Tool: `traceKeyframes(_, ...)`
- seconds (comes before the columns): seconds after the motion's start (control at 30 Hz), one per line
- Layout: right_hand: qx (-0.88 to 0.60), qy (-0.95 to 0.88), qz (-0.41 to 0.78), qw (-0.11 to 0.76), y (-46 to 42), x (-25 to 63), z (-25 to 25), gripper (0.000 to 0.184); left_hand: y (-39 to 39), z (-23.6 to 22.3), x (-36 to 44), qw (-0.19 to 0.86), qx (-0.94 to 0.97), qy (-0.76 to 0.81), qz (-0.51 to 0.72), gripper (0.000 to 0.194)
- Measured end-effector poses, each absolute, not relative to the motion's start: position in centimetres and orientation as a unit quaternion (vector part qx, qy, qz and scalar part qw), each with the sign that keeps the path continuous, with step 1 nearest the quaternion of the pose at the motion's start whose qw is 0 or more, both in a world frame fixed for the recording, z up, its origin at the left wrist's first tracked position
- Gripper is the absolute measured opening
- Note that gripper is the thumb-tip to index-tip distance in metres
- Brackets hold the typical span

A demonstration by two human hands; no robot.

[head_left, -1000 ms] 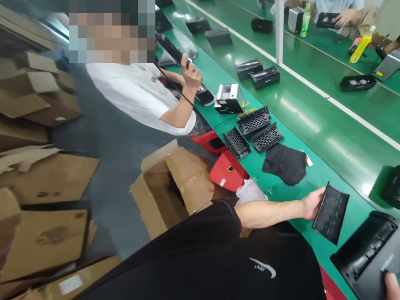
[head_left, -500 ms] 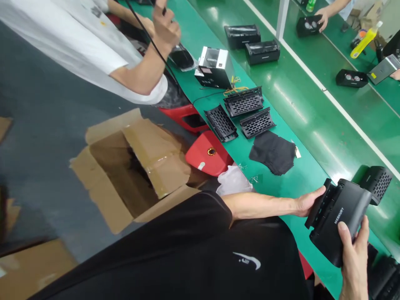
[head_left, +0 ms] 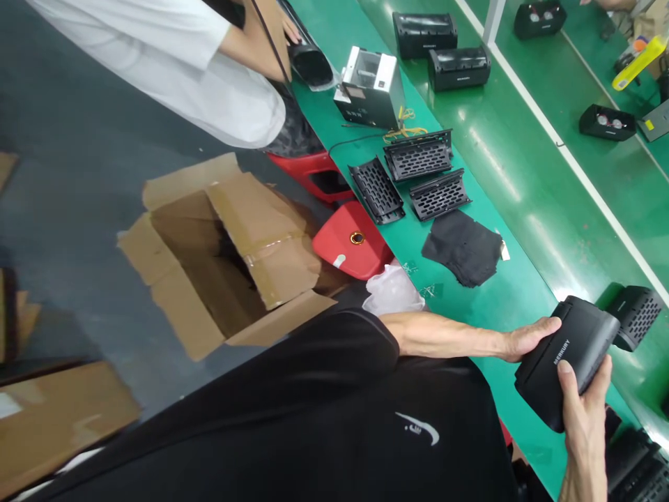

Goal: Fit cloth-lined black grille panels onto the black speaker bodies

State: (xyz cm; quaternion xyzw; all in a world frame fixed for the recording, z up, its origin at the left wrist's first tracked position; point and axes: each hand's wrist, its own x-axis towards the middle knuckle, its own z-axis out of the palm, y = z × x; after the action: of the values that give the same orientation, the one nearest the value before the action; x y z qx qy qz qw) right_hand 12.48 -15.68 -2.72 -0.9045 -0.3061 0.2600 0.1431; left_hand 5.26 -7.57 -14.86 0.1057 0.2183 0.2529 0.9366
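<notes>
Between my two hands is a black speaker housing with white MERKURY lettering, held tilted over the green table. My left hand grips its left side, thumb on top, where a long black panel lies against the body. The fingers beneath are hidden. My right hand wraps the near right end, its thumb beside the lettering and its fingers round the edge. Just behind the housing, a black casing with a perforated grille rests on the table.
Perforated black panels and a stack of black sheets lie on the green table. Beyond them stands a white-and-black machine. A co-worker's hand is at upper left. An open carton and red stool stand below.
The long panel, apart from the housing before, now sits against it, and my left thumb has come over the top. The co-worker's raised hand has dropped to a black object on the table.
</notes>
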Motion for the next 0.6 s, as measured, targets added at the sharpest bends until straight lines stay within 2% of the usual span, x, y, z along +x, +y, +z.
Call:
traceKeyframes(0.23,-0.908,-0.291,0.274,0.121,-15.7,12.7,-2.6,0.13,-7.5,-14.0,5.2,0.938,0.125,0.229,0.23,0.068)
traceKeyframes(0.43,-0.899,-0.315,0.262,0.155,-15.9,12.7,-2.7,0.119,-7.0,-14.4,5.6,0.958,0.102,0.207,0.169,0.066)
traceKeyframes(0.6,-0.884,-0.299,0.284,0.22,-16.2,13.7,-2.8,0.112,-6.8,-14.5,6.3,0.959,0.081,0.221,0.158,0.056)
